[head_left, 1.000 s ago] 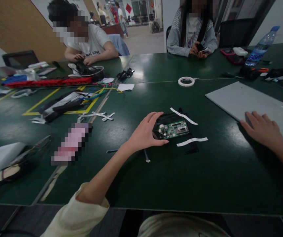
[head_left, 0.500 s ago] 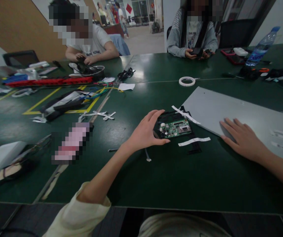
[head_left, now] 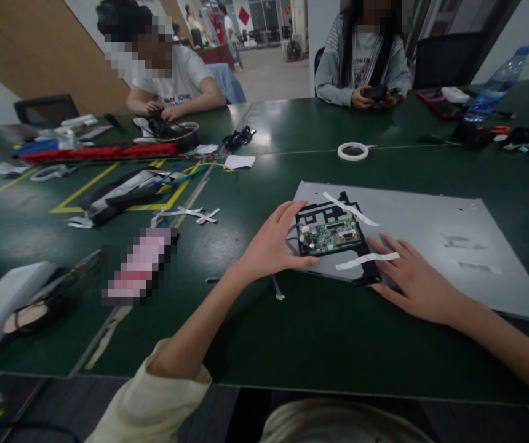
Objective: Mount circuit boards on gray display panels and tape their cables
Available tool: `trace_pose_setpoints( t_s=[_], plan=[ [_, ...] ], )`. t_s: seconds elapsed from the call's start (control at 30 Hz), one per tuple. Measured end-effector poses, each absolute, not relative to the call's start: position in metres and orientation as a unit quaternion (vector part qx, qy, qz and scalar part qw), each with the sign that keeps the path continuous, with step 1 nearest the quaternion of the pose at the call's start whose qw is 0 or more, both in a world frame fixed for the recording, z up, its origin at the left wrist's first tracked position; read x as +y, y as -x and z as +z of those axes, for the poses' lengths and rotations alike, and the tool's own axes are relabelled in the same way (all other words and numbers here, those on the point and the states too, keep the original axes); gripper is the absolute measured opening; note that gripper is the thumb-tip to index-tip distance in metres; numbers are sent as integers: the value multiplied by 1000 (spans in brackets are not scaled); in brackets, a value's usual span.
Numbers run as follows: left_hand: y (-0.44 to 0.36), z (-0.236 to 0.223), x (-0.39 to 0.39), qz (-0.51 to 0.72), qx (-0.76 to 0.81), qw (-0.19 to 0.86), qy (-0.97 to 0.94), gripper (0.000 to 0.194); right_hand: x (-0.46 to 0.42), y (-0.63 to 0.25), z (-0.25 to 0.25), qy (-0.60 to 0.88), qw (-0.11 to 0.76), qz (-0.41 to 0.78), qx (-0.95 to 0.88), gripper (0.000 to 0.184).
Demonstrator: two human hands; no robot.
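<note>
My left hand (head_left: 269, 242) grips the left end of a black bracket (head_left: 369, 269) between thumb and fingers. A green circuit board (head_left: 329, 239) with a metal connector sits on that bracket. One white tape strip (head_left: 351, 209) crosses the bracket's upper right part, and a second strip (head_left: 361, 261) its lower right. Beneath the bracket lies a flat grey metal panel (head_left: 416, 215). On this panel my right hand (head_left: 419, 280) rests with its fingers spread, fingertips close to the bracket's right edge and the lower strip.
A white tape roll (head_left: 353, 151) lies behind the panel. Crossed tape strips (head_left: 195, 213), a blurred-out phone (head_left: 138, 264) and a white box (head_left: 8, 301) are to the left. Two people sit across the table, near a water bottle (head_left: 497, 86) and cables (head_left: 239, 138).
My right hand has slid the grey panel leftward, and it now lies beneath the bracket. My left hand stays in place, holding the bracket.
</note>
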State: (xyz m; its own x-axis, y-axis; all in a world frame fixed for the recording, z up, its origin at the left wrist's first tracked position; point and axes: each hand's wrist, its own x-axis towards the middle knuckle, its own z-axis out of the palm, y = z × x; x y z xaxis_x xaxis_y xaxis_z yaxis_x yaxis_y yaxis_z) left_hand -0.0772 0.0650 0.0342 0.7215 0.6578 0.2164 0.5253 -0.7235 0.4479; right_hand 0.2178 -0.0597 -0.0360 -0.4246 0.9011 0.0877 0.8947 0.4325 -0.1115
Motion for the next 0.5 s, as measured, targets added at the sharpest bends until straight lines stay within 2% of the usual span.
trace_pose_setpoints(
  t_s=[0.2, 0.5],
  plan=[
    [77, 30, 65, 196, 310, 183, -912, 95, -62, -186, -31, 476, 101, 37, -873, 58],
    [76, 27, 69, 218, 293, 197, -910, 95, -67, -165, -26, 463, 110, 39, -879, 65]
  ],
)
